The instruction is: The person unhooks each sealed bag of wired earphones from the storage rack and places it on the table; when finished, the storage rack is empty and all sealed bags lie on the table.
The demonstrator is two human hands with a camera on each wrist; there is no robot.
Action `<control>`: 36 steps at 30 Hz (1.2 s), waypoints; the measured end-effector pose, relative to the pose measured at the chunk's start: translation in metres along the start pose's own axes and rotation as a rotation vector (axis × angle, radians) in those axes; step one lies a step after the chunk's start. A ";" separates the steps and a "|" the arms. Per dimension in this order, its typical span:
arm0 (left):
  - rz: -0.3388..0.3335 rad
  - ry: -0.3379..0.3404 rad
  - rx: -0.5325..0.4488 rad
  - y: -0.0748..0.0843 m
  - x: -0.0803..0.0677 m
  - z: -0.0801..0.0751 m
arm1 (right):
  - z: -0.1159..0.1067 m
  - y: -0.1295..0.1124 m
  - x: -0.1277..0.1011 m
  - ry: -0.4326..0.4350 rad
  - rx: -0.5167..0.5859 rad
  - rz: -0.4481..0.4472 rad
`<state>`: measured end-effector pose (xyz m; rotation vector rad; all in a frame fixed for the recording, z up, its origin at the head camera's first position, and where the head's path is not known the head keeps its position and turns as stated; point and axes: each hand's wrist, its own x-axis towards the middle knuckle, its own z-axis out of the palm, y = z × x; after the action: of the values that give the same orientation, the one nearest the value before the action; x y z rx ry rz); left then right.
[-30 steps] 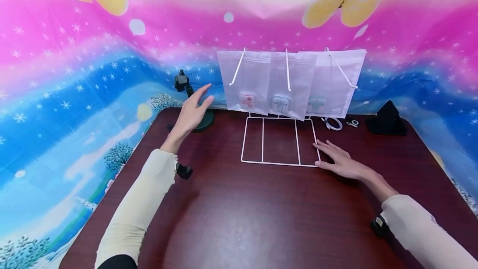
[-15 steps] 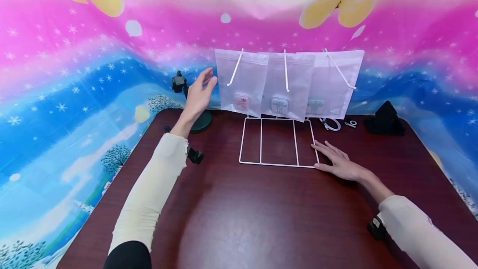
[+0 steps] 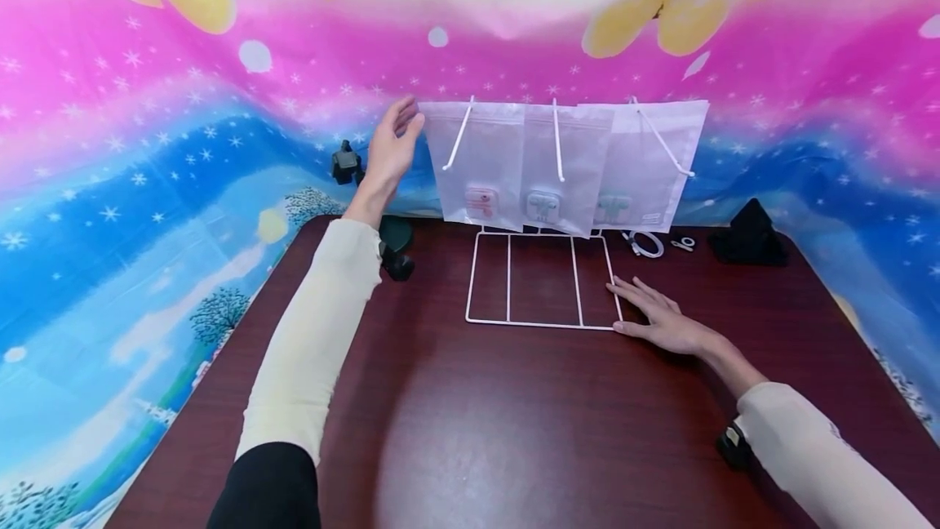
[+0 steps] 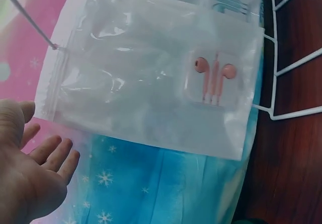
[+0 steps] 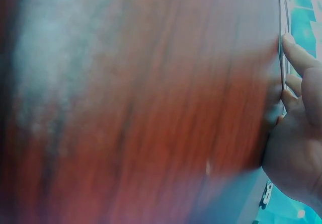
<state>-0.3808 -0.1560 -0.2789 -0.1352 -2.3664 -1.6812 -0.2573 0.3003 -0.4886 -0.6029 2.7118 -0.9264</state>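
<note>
Three translucent zip bags hang side by side on the hooks of a white wire rack (image 3: 543, 324). The left bag (image 3: 485, 149) holds pink earphones (image 4: 216, 78) in a clear case; the middle bag (image 3: 539, 157) holds whitish ones, and the right bag (image 3: 642, 174) greenish ones. My left hand (image 3: 392, 145) is raised beside the left bag's upper corner, fingers loosely extended, holding nothing; whether a fingertip touches the bag I cannot tell. Low at the right, my right hand (image 3: 664, 321) rests with extended fingers against the side wire of the rack's base.
Behind the left forearm stands a black clamp stand (image 3: 343, 162) on a dark green round base (image 3: 396, 233). A coiled white cable (image 3: 646, 245), a small white item (image 3: 683, 244) and a black holder (image 3: 751, 237) lie along the table's back right. A patterned cloth (image 3: 220, 88) hangs behind.
My left hand has risen and moved right, from near the clamp stand up to the left bag's top corner. My right hand stays on the rack's base.
</note>
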 end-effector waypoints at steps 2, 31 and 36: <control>-0.019 0.001 -0.027 0.002 0.002 0.000 | 0.000 0.001 0.001 -0.005 -0.002 0.000; 0.158 0.124 -0.057 0.007 -0.056 -0.012 | 0.006 0.006 0.003 0.023 -0.012 0.000; 0.191 0.143 -0.058 0.011 -0.072 -0.016 | 0.006 0.007 0.003 0.028 -0.009 0.007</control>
<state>-0.3069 -0.1633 -0.2807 -0.2344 -2.1295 -1.6137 -0.2600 0.3006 -0.4982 -0.5857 2.7422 -0.9282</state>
